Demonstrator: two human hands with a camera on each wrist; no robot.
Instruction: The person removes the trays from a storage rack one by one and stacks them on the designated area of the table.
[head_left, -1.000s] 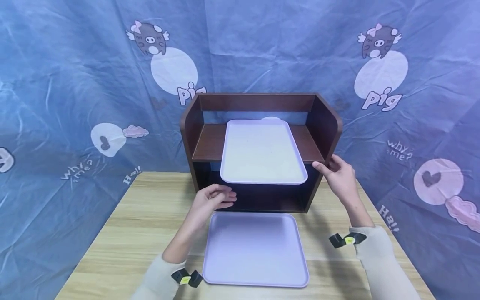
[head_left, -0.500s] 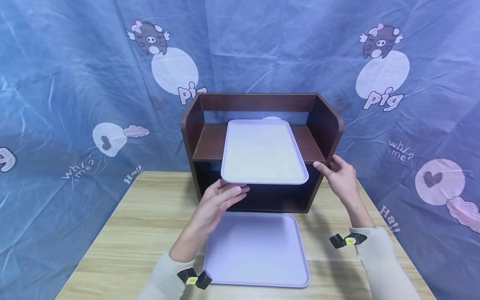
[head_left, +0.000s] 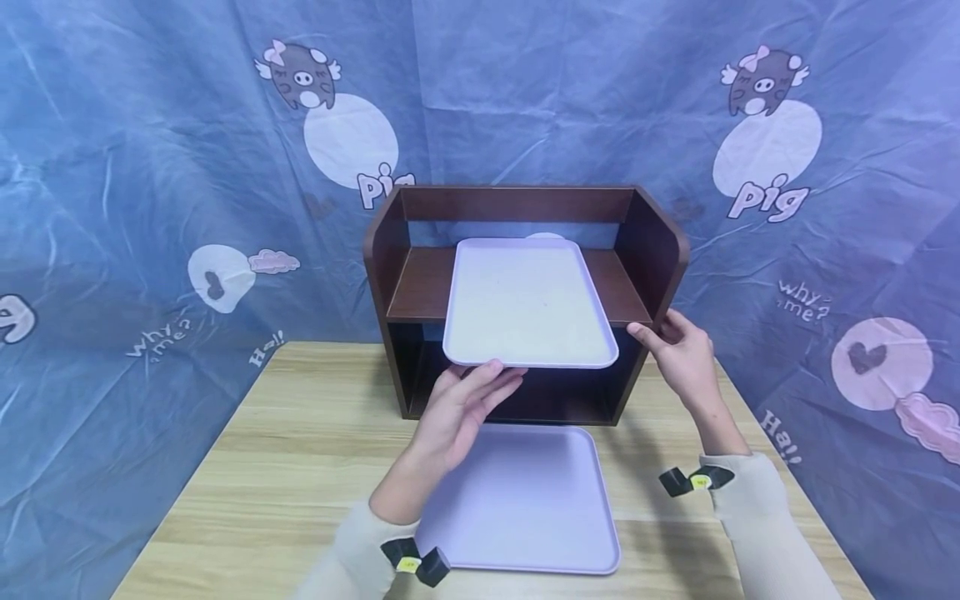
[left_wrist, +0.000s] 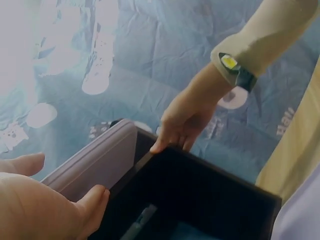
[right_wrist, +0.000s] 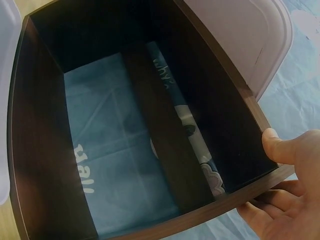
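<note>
A pale lilac tray lies on the upper board of a dark brown wooden shelf, its near end jutting out past the board's front edge. My left hand is at that jutting end, fingers extended below the tray and thumb near its front rim. In the left wrist view, the tray's edge shows between thumb and fingers, with the thumb apart from it. My right hand grips the shelf's right side, thumb on the front edge and fingers behind the side panel, as the right wrist view shows.
A second lilac tray lies flat on the light wooden table, in front of the shelf. The shelf's lower compartment faces forward. A blue printed cloth hangs behind and at both sides.
My left hand has moved right and upward, from beside the lower compartment to beneath the upper tray's front rim. The right hand keeps its grip on the shelf; both trays stay in place.
</note>
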